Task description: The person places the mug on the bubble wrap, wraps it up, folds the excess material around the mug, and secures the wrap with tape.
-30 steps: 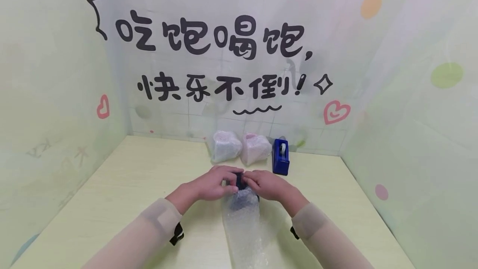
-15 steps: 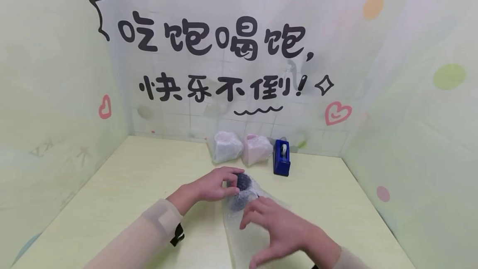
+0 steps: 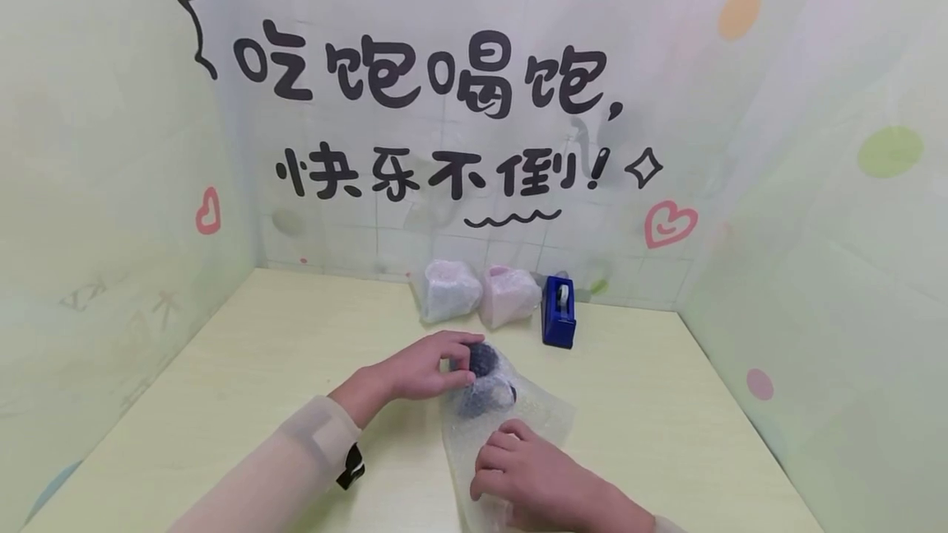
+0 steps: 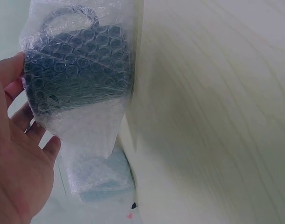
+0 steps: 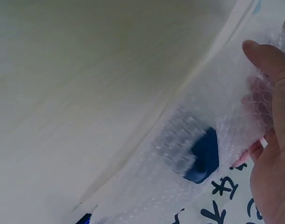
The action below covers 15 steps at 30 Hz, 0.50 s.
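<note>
A dark blue mug (image 3: 485,360) lies in bubble wrap (image 3: 550,415) on the table. My left hand (image 3: 428,365) holds the mug at its far left end, thumb and fingers spread over the wrapped side. In the left wrist view, bubbles cover the mug's body (image 4: 77,70) and its handle shows at the top. My right hand (image 3: 544,475) grips the near part of the wrap. In the right wrist view its thumb lies on one side of the sheet (image 5: 203,100), with fingers seen through the plastic. A bare dark blue patch of the mug (image 5: 205,156) shows there.
Two wrapped bundles, one whitish (image 3: 449,292) and one pinkish (image 3: 509,296), stand at the back of the table (image 3: 296,336). Beside them on the right is a blue tape dispenser (image 3: 558,315). Printed walls enclose the table at the back and sides.
My right hand has left the mug's far end, come back toward me and taken hold of the near wrap. A flap of wrap now spreads to the right. My left hand stays put.
</note>
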{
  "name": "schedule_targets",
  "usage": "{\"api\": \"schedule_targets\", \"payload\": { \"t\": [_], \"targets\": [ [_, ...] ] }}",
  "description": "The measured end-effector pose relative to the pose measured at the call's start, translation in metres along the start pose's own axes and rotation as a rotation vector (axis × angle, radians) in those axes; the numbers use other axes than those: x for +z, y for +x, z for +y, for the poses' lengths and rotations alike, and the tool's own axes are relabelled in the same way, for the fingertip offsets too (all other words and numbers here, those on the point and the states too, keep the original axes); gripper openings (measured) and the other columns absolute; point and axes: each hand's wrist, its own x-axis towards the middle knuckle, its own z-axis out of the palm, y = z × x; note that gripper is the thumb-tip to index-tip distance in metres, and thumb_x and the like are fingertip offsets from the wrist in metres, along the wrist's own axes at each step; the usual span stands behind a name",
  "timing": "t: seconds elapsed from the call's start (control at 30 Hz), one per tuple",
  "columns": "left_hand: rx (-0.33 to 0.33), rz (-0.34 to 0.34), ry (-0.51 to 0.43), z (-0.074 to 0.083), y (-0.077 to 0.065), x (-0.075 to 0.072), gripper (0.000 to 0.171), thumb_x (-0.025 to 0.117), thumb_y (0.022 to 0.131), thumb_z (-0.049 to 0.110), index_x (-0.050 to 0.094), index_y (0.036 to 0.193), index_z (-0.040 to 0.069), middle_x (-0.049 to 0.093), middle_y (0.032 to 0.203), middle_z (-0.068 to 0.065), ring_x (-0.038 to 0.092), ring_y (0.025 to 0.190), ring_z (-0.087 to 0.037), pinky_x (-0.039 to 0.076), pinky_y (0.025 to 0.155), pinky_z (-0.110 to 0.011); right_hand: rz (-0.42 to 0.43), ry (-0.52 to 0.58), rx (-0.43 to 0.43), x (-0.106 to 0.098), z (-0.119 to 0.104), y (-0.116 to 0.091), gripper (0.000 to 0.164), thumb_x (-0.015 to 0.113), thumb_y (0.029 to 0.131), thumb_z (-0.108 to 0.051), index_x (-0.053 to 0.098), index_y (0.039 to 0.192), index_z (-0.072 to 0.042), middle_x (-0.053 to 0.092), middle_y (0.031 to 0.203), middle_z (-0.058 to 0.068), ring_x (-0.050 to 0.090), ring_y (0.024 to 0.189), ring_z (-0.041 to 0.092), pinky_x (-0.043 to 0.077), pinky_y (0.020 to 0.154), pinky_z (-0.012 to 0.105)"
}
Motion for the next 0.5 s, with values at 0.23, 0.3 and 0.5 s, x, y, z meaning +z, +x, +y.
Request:
{"api": "schedule_targets", "payload": {
  "t": [0.23, 0.3, 0.5],
  "targets": [
    [-0.004, 0.020, -0.026, 0.002, -0.002, -0.003, 0.026, 0.071, 0.106, 0.030, 0.067, 0.083, 0.016, 0.058, 0.163, -0.017, 0.054, 0.152, -0.043, 0.049, 0.118, -0.057, 0.229, 0.023, 0.070, -0.009, 0.019, 0.019, 0.034, 0.094, 0.078, -0.022, 0.077, 0.107, -0.024, 0.074, 0.101, -0.015, 0.068, 0.098, 0.005, 0.052, 0.094, 0.027],
    [-0.007, 0.023, -0.032, 0.002, -0.002, -0.003, 0.026, 0.072, 0.106, 0.029, 0.068, 0.083, 0.017, 0.057, 0.164, -0.018, 0.054, 0.152, -0.044, 0.047, 0.122, -0.059, 0.283, 0.047, 0.126, -0.012, 0.028, 0.026, 0.028, 0.092, 0.083, -0.019, 0.078, 0.108, -0.022, 0.076, 0.102, -0.013, 0.070, 0.098, 0.006, 0.054, 0.091, 0.027],
    [-0.037, 0.017, -0.064, -0.001, -0.004, 0.000, 0.018, 0.069, 0.107, 0.025, 0.076, 0.093, 0.017, 0.053, 0.168, -0.017, 0.050, 0.155, -0.044, 0.044, 0.125, -0.061, 0.326, 0.210, 0.418, -0.013, 0.055, 0.044, 0.012, 0.085, 0.095, -0.016, 0.080, 0.105, -0.015, 0.079, 0.098, -0.005, 0.072, 0.091, 0.010, 0.058, 0.084, 0.030]
  ]
}}
